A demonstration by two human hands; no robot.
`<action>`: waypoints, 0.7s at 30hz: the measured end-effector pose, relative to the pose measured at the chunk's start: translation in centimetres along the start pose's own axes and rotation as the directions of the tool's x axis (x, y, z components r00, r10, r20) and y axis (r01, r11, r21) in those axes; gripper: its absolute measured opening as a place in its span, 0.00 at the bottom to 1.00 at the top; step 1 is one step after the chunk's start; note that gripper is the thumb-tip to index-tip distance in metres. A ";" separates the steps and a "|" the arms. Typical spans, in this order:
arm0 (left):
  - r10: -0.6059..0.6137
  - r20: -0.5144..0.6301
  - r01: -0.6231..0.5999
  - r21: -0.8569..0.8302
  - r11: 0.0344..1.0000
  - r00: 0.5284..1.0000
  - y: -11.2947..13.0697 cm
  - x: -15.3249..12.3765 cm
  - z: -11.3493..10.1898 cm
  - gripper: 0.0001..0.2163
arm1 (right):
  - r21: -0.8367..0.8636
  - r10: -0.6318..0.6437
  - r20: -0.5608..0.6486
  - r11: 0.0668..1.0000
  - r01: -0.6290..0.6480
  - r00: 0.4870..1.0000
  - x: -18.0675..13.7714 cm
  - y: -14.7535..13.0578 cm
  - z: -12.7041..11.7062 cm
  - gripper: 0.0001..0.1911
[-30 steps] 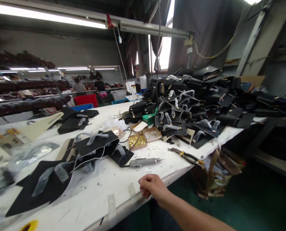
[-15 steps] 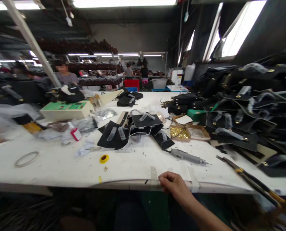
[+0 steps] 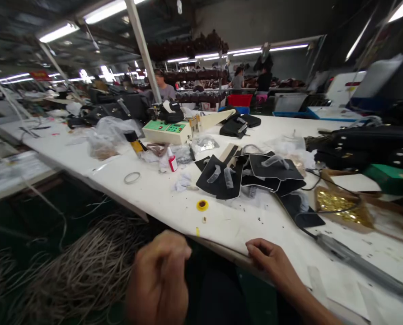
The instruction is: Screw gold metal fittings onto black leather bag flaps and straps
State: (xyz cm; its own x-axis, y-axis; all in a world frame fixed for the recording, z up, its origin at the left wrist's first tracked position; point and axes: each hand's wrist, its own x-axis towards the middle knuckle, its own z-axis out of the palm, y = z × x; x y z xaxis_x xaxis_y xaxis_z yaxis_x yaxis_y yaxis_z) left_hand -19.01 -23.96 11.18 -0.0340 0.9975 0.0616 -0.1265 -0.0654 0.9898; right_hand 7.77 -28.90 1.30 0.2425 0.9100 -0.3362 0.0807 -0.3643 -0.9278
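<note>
My left hand (image 3: 159, 280) hangs in front of the table edge, slightly blurred, its fingers curled closed; whatever they might hold is hidden. At the front edge of the white table (image 3: 222, 230), my right hand (image 3: 269, 259) has thumb and forefinger pinched together, and anything between them is too small to make out. Ahead of the hands lie black bag pieces (image 3: 220, 180) with plastic-wrapped handles. A yellow ring-shaped roll (image 3: 202, 205) and a small gold-coloured fitting (image 3: 204, 220) sit nearest the left hand. To the right rests a grey electric screwdriver (image 3: 353, 259) with its cord.
Gold-coloured fittings (image 3: 339, 205) fill a cardboard box at right. A red-labelled bottle (image 3: 172, 160), a pale ring (image 3: 132, 178) and a cream machine (image 3: 167, 133) stand left of the bag pieces. Tangled cords (image 3: 86, 266) heap on the floor at left. Other people are in the background.
The view has swung left, bringing the floor heap of cords into sight. My left hand has come into view. My right hand stays pinched at the table edge.
</note>
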 end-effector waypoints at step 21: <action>0.252 0.142 -0.259 0.809 0.527 0.957 -14.7 12.4 1.5 0.08 | -0.878 -0.688 0.328 0.031 0.478 0.648 19.0 -8.0 1.0 0.18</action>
State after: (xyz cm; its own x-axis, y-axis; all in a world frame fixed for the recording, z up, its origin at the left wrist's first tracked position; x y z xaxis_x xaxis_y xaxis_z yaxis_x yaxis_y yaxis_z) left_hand -16.11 -10.60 -2.45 0.0765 0.9419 0.3270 0.7444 -0.2721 0.6098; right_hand 10.75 -8.47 2.18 -0.2156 0.9048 0.3672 0.9671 0.2498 -0.0475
